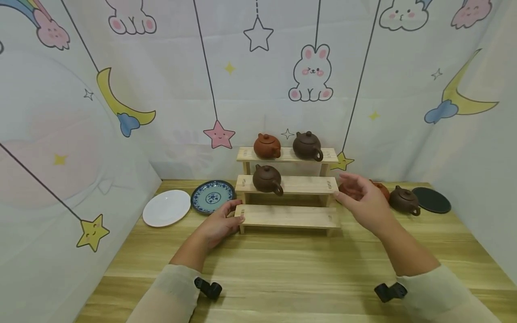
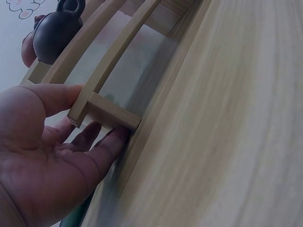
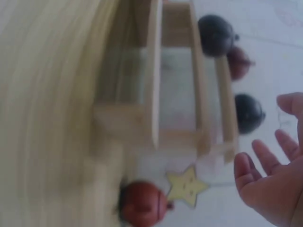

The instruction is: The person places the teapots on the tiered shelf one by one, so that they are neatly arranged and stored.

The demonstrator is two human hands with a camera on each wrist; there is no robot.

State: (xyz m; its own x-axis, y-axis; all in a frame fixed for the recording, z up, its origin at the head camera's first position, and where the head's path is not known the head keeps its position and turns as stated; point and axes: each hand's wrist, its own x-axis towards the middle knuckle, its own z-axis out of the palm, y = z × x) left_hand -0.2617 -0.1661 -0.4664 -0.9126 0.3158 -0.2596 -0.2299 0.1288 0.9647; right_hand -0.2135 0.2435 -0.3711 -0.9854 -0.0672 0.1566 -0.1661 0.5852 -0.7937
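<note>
A three-tier wooden stand is on the table. On its top tier sit a reddish-brown teapot and a dark brown teapot; the middle tier bears another dark teapot at its left. My left hand grips the left end of the lowest tier, its thumb on the board and fingers by the leg. My right hand is beside the stand's right end, fingers loosely bent, holding nothing. Behind it, reddish clay is partly hidden in the head view; a reddish teapot shows in the right wrist view.
Left of the stand lie a white plate and a blue patterned plate. At the right, a dark teapot is next to a dark round plate. A printed cloth hangs behind the table.
</note>
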